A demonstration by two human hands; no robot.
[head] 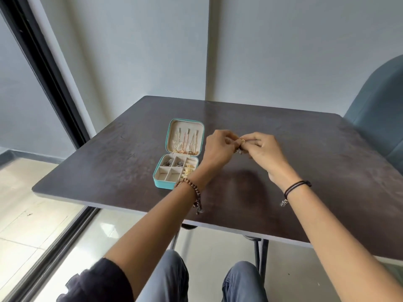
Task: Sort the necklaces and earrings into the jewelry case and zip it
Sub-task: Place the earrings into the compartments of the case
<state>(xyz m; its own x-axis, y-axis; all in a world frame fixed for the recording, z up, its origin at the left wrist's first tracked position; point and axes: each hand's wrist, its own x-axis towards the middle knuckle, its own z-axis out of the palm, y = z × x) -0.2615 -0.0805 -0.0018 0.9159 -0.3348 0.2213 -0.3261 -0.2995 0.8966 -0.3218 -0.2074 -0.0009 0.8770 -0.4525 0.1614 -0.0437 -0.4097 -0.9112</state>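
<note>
L hand (218, 149) & R hand (265, 149) pinch a small gold earring (242, 141), fingers (254, 139) curled on it. Prob light, fiddly; grip the ring.

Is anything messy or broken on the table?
Nothing stands out. The jewelry case lies open and flat on the table, necklaces lie in rows in its lid, and the left hand and right hand pinch a small gold piece beside it.
</note>
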